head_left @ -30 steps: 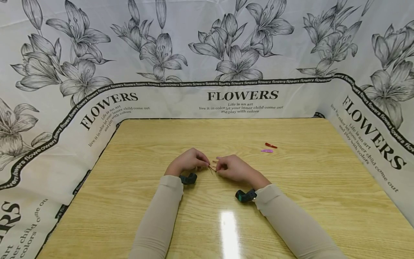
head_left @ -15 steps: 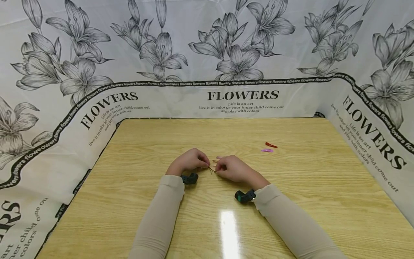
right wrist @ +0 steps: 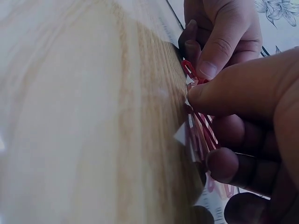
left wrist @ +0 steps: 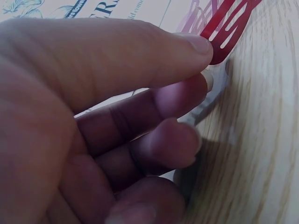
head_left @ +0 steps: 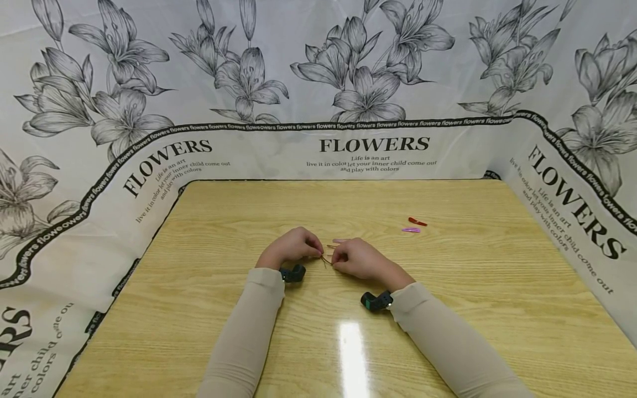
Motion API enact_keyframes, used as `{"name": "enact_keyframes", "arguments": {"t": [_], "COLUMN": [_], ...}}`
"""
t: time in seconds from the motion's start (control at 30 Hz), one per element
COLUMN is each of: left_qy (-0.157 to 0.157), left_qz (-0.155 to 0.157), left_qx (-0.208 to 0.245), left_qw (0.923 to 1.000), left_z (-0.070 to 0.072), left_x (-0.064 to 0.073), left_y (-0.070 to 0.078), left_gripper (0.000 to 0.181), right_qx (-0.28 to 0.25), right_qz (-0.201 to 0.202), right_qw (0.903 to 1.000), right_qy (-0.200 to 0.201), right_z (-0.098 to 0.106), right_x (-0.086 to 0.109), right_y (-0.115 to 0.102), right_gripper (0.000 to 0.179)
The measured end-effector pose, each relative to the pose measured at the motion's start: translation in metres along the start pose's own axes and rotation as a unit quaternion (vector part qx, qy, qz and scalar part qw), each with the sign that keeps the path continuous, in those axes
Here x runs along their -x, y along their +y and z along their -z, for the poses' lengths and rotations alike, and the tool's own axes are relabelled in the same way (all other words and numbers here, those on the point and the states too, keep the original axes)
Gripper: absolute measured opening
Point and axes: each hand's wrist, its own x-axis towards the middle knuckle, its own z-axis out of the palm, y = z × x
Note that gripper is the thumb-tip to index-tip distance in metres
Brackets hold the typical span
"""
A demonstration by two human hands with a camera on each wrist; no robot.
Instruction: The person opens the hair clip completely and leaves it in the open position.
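My left hand pinches a red snap hair clip between thumb and forefinger, just over the table. Facing it, my right hand has its thumb and forefinger on the clip's other end. In the right wrist view, red clip parts show by the left thumb. More red strips run beneath the right thumb, with pink clip shapes lower down. Whether one red clip or two lie between the hands, I cannot tell. Thin prongs show beyond the right fingers, too small to make out.
Two more snap clips lie on the wooden table, right of and beyond the right hand: a red clip and a pink clip. Flower-printed cloth walls the back and sides. Each wrist wears a black camera.
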Motion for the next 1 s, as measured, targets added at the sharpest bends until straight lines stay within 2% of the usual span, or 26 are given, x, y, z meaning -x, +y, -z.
{"name": "enact_keyframes", "arguments": {"t": [0.23, 0.57, 1.0], "left_qy": [-0.002, 0.000, -0.001], "left_qz": [0.000, 0.004, 0.001], "left_qx": [-0.001, 0.000, -0.006], "left_qw": [1.0000, 1.0000, 1.0000], "left_z": [-0.0006, -0.0007, 0.0001], "left_x": [-0.0003, -0.0009, 0.0003], "left_y": [0.0005, -0.0002, -0.0001], "left_gripper": [0.009, 0.009, 0.010], "right_qx": [0.007, 0.023, 0.020], "right_qz": [0.013, 0.003, -0.005], "right_qw": [0.9999, 0.9997, 0.9998], "right_qy": [0.002, 0.002, -0.002], "right_z": [0.0013, 0.0029, 0.0032], "right_x": [0.0006, 0.0006, 0.0007], "right_y": [-0.0015, -0.0042, -0.0049], "right_gripper": [0.009, 0.007, 0.006]}}
